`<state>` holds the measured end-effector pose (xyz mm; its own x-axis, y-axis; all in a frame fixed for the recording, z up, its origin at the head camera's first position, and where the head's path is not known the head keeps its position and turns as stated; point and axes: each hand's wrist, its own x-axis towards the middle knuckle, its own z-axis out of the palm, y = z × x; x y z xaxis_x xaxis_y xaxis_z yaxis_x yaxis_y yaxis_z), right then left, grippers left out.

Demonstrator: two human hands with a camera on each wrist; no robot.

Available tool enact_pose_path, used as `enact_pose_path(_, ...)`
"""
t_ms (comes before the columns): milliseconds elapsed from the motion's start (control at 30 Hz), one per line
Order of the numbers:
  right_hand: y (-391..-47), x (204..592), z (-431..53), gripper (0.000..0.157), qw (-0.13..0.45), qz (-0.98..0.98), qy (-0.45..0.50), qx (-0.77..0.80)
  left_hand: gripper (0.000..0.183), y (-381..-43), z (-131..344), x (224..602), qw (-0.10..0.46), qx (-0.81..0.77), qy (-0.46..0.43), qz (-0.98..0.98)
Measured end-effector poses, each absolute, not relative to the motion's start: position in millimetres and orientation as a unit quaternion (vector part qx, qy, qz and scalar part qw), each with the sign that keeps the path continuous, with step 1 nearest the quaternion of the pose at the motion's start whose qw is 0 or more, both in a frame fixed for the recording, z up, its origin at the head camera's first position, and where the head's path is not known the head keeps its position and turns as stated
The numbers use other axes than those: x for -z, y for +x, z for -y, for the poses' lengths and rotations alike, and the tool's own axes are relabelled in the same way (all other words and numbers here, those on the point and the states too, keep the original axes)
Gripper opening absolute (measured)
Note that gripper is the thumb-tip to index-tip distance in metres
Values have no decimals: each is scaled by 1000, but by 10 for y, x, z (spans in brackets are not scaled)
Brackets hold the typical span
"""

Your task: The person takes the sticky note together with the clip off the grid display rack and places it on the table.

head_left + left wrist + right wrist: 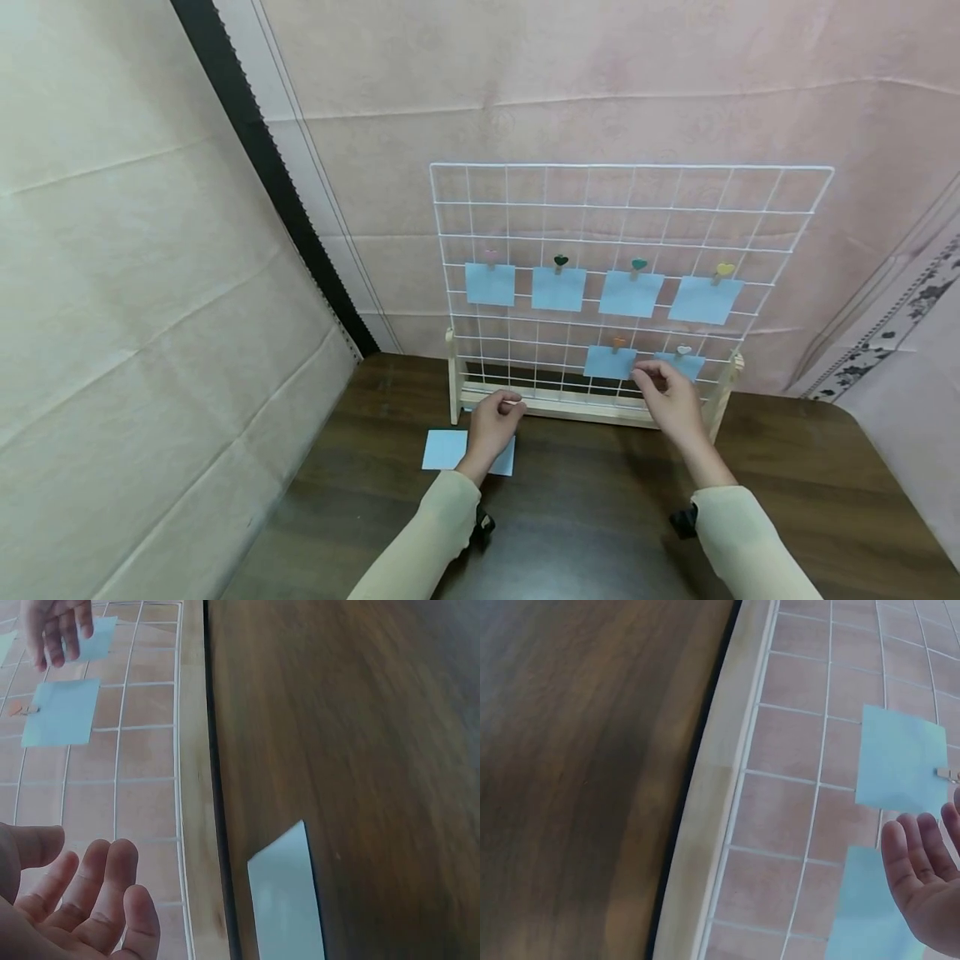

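Note:
A white wire grid [632, 167] stands upright with pale blue cards clipped to it. Four cards make an upper row, from a left card [490, 285] to a right card [706, 301]. Below hang a card [609, 363] under an orange clip [618, 342] and another under a white heart clip [683, 351]. My right hand [672, 406], fingers loosely bent and holding nothing, is beside the orange-clipped card and overlaps the other in the head view. My left hand [491, 427], relaxed with nothing between thumb and fingers [120, 870], hovers before the grid's lower left.
Loose blue cards [444, 450] lie on the dark wooden table [585, 517], partly behind my left wrist. Light wooden feet and a base bar [592, 411] carry the grid. Pale cloth walls [180, 350] rise behind and at the sides.

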<state>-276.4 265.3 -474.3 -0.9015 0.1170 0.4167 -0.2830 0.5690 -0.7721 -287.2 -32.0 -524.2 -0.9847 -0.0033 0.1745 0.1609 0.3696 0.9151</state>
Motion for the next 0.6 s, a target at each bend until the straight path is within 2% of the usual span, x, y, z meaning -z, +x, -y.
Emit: enact_pose_path(600,-2949,4519,-2480,31,268,843,72,-461,18,-2906,42,5012,76,553,-91,824)
